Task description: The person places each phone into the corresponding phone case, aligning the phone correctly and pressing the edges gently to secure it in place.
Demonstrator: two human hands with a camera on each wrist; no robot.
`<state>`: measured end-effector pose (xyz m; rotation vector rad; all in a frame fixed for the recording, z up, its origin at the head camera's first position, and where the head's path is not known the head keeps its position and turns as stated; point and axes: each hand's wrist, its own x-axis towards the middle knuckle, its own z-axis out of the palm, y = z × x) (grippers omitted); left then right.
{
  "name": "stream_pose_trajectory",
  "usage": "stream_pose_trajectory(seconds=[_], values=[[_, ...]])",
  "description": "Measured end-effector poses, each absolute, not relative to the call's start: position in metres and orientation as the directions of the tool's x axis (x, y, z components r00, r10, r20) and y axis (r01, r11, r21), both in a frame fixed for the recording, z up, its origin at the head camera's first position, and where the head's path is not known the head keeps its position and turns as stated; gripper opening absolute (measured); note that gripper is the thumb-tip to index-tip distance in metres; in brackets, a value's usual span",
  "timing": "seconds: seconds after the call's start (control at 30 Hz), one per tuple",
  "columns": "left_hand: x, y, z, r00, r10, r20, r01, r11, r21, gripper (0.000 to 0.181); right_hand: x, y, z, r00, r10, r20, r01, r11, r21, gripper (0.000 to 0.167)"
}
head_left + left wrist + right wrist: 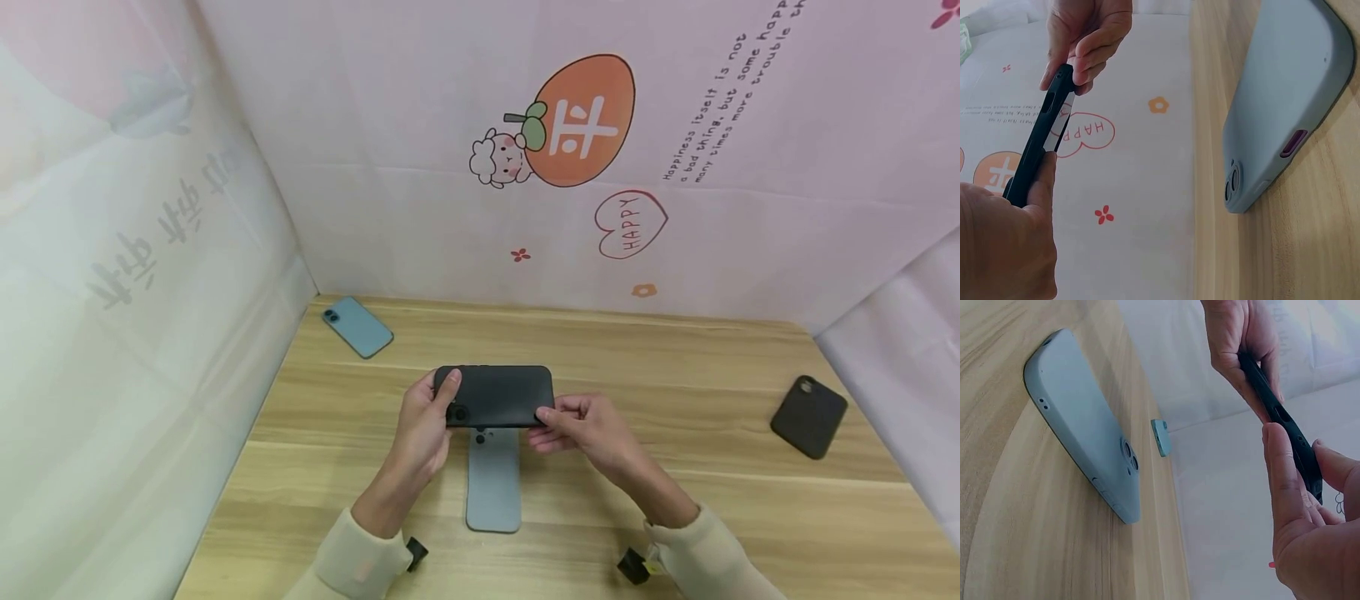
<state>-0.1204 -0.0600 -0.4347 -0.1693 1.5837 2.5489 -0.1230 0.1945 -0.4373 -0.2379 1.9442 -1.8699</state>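
Black phone [501, 395] stretches sideways, camera end [456, 410] left.

Blk rectangular phone [502, 394], grey-blue rounded phone [492, 492]. Tan wood tabletop [315, 433] w/ streaky grain. Pinkish-white cloth backdrop [412, 233] w/ orange fruit print [581, 121].

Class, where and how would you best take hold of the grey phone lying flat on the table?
Probably across the long edges of the grey phone, near the end closest to the person, coming from above. It lies flat with both long edges exposed there, while the black case partly blocks its camera end in the head view.
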Motion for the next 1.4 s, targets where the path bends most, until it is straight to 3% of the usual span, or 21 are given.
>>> stream_pose_trajectory(seconds=[0.57, 0.77, 0.9, 1.2, 1.4], values=[[-0.1228, -0.0561, -0.4403, -0.982, 0.055, -0.182, -0.188, -0.410, 0.893, 0.028, -0.1176, 0.1917, -0.4439, -0.908, -0.383, -0.172, 0.173, 0.031, -0.984, 0.028], [-0.1218, -0.0566, -0.4395, -0.985, 0.044, -0.169, -0.171, -0.425, 0.889, 0.025, -0.1189, 0.1899, -0.4431, -0.916, -0.351, -0.196, 0.179, 0.081, -0.980, 0.026], [-0.1202, -0.0576, -0.4389, -0.986, 0.029, -0.163, -0.160, -0.423, 0.892, 0.025, -0.1220, 0.1895, -0.4405, -0.905, -0.370, -0.209, 0.185, 0.099, -0.978, 0.029], [-0.1189, -0.0582, -0.4372, -0.991, 0.028, -0.134, -0.133, -0.414, 0.901, 0.029, -0.1238, 0.1904, -0.4394, -0.861, -0.441, -0.251, 0.215, 0.132, -0.968, 0.055], [-0.1178, -0.0579, -0.4385, -0.989, 0.026, -0.145, -0.143, -0.415, 0.899, 0.030, -0.1241, 0.1896, -0.4405, -0.854, -0.458, -0.246, 0.198, 0.151, -0.968, 0.048]])
